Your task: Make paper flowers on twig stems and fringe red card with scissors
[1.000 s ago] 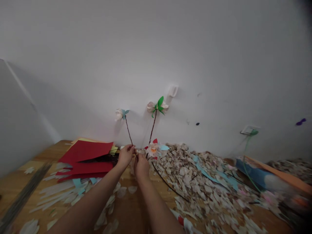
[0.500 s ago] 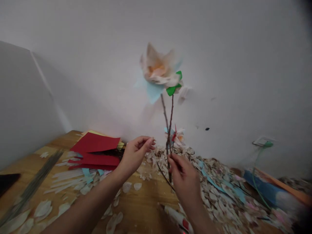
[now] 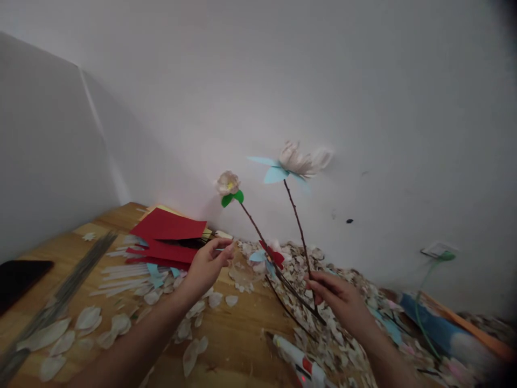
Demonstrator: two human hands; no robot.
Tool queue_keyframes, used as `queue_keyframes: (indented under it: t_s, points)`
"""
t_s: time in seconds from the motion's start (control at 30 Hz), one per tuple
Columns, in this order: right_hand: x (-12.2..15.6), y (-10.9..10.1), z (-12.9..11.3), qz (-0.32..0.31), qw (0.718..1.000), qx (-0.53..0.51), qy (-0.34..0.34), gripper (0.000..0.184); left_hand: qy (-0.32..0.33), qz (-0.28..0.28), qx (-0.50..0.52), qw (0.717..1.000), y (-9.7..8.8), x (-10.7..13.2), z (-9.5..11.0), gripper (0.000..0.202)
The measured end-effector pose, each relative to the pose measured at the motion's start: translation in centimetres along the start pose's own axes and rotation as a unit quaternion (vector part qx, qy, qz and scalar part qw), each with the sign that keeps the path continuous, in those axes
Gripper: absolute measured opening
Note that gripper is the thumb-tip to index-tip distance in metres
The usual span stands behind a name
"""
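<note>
My right hand [image 3: 339,296] is closed on the thin brown stem of a handmade flower [image 3: 299,161] with pale petals and light-blue leaves, held upright with a slight tilt. To its left leans a smaller flower [image 3: 228,185] with green leaves; its twig slants down and crosses the held stem's foot below my fingers. A third flower [image 3: 266,258], with red and blue leaves, lies low behind the twig. My left hand [image 3: 208,267] hovers above the table near the red paper, fingers loosely curled, with a small gap at the thumb and nothing seen in them.
A glue gun [image 3: 297,355] lies at the front. Dried petals [image 3: 343,334] heap along the wall at right. Red paper sheets [image 3: 169,225], a wire bundle [image 3: 76,280] and a black phone-like slab [image 3: 22,280] lie left. A green cord [image 3: 422,312] hangs from the wall socket.
The blue-leaved flower has moved right and down with my right hand. The green-leaved one now leans left, apart from it. My left hand has drawn slightly left and down; the view has shifted.
</note>
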State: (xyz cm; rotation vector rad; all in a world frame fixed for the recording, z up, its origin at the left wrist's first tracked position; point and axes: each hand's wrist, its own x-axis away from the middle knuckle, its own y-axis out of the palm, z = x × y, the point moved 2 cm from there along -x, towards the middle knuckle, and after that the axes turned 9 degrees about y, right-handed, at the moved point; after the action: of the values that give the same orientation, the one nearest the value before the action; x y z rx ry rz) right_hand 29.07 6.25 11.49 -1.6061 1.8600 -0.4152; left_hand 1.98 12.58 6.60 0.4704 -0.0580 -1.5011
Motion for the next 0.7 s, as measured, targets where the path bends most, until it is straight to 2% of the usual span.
queue_keyframes:
  t_s: [0.2, 0.33, 0.5, 0.7]
  points:
    - [-2.5, 0.8, 4.3, -0.033, 0.999, 0.014, 0.002, 0.036, -0.074, 0.015, -0.029, 0.997, -0.9, -0.8, -3.4, 0.015]
    - [-4.4, 1.3, 6.6, -0.061, 0.998, 0.029, -0.005, 0.032, -0.097, 0.02, -0.024, 0.995, -0.4, -2.4, -5.4, 0.026]
    - [-6.7, 2.6, 8.2, -0.1, 0.994, 0.044, -0.004, 0.023, -0.087, 0.026, 0.006, 0.996, 1.0, -4.1, -6.2, 0.031]
    - [-8.9, 3.9, 10.1, -0.115, 0.992, 0.05, 0.013, 0.019, -0.075, 0.015, 0.028, 0.997, 2.2, -4.2, -6.4, 0.03]
